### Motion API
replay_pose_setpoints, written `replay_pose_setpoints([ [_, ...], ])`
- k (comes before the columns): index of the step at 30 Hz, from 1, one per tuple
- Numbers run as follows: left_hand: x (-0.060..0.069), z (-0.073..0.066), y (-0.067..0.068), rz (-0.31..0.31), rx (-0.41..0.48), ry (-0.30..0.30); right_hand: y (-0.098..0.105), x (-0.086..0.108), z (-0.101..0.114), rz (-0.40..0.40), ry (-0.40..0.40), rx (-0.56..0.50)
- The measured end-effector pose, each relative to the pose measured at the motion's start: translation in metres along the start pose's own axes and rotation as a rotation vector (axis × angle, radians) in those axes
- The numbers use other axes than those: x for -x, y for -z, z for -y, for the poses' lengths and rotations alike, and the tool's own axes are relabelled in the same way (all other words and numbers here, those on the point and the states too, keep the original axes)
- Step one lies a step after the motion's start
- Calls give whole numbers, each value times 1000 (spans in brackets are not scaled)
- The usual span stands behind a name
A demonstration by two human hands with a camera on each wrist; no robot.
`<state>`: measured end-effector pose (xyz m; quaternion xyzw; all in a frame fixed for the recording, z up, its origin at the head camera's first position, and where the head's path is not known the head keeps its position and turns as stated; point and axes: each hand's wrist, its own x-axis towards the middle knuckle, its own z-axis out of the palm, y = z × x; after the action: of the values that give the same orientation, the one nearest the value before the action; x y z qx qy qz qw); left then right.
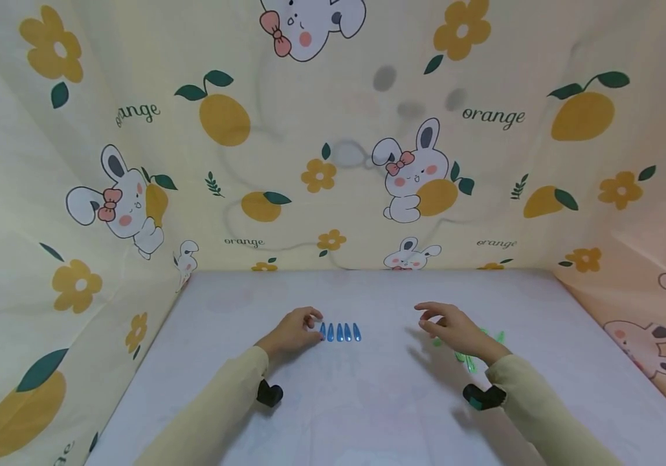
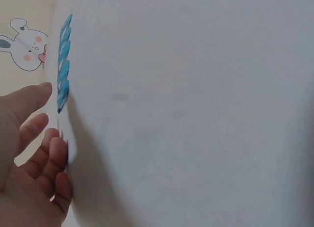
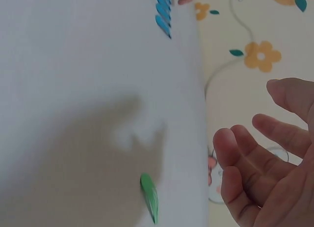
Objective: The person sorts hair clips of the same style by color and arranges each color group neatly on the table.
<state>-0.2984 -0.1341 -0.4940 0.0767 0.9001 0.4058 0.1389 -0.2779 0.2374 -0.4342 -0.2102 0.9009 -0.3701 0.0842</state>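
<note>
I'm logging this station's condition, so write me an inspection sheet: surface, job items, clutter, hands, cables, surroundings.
Surface: white table, with shadows falling across it.
Job items: five blue pieces in a row; green pieces to the right, partly hidden by the right arm in the head view.
Clutter: nothing seen.
Left hand: beside the row's left end; contact unclear.
Right hand: raised above the table, holding nothing.
Cables: nothing seen.
Surroundings: patterned cloth with rabbits, flowers, fruit.
</note>
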Motion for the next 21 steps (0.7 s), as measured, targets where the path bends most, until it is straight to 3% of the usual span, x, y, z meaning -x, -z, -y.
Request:
replay_pose_setpoints([
  [10, -5, -11, 0, -60, 13, -39, 19, 14, -24, -32, 24, 12],
  [21, -4, -39, -16, -53, 29, -119, 33, 31, -45, -83, -33, 6],
])
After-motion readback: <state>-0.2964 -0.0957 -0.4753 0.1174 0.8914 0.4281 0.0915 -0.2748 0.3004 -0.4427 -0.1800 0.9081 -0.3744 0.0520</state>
